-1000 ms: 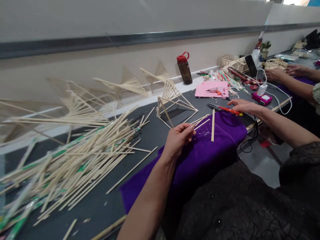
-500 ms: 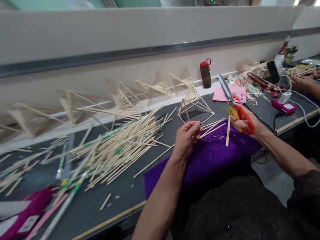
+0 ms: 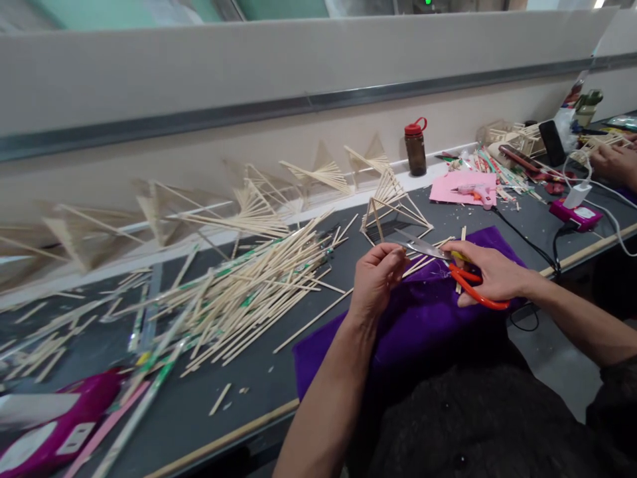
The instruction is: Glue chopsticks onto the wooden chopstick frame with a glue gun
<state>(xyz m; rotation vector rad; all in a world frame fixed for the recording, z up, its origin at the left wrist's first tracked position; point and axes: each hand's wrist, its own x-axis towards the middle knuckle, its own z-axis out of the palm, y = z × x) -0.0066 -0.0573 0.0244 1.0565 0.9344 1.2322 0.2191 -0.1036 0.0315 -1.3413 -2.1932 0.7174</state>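
Note:
My right hand is closed through the handles of a pair of scissors with red-orange and yellow grips. The blades point left, slightly apart, and their tips reach the fingertips of my left hand. Thumb and fingers of that left hand are pinched together; whatever they hold is too small or hidden to make out. Below both hands lies a purple cloth, with several thin wooden sticks on it. Just behind the hands stands a small stick frame with slanted, fanned sticks.
A big heap of wooden sticks spreads to the left. Fanned stick models line the wall. A glue gun rests on pink paper near a brown bottle. Another person's hand is at far right, beyond a purple power strip.
My right hand has lowered the scissors and turned them from pointing up to pointing left, at my left fingertips. The left hand keeps its pinch. The view has shifted slightly.

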